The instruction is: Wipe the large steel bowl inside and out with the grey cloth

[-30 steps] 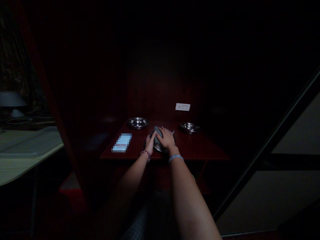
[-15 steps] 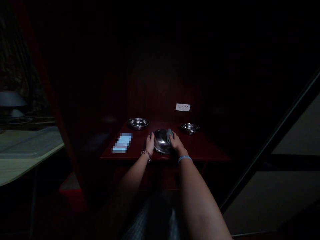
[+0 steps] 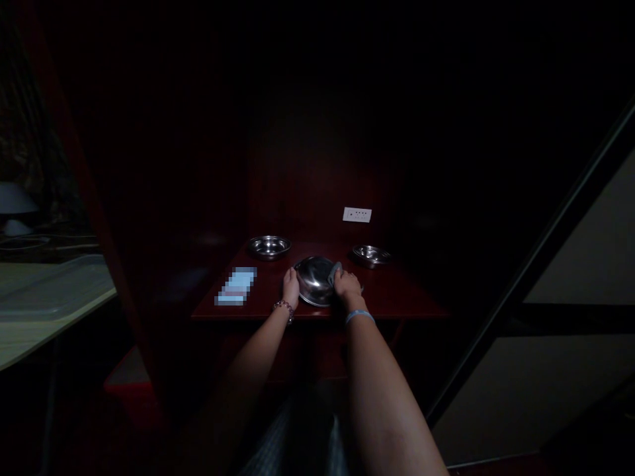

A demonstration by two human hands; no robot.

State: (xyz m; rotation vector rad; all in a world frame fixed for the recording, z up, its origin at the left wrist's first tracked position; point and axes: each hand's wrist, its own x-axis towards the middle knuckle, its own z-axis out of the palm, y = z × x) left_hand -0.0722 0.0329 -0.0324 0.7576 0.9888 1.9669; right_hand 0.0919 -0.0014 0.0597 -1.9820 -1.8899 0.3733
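A shiny steel bowl [image 3: 314, 280] lies upside down, slightly tilted, on a dark red table [image 3: 397, 297]. My left hand [image 3: 290, 288] grips its left rim, fingers curled against the metal. My right hand [image 3: 346, 288] presses a small grey cloth [image 3: 335, 272] against the bowl's right side, fingers closed on the cloth. A beaded bracelet sits on my left wrist and a light blue band on my right.
Two more steel bowls stand upright at the back, one on the left [image 3: 268, 246] and one on the right [image 3: 370, 254]. A pale blurred rectangle [image 3: 236, 286] lies left of my hands. A white socket plate [image 3: 356, 215] is on the dark back wall. A light table [image 3: 44, 297] stands far left.
My right hand slid with the cloth from the bowl's top to its right side, uncovering the bowl's shiny bottom. My left hand stayed on the left rim.
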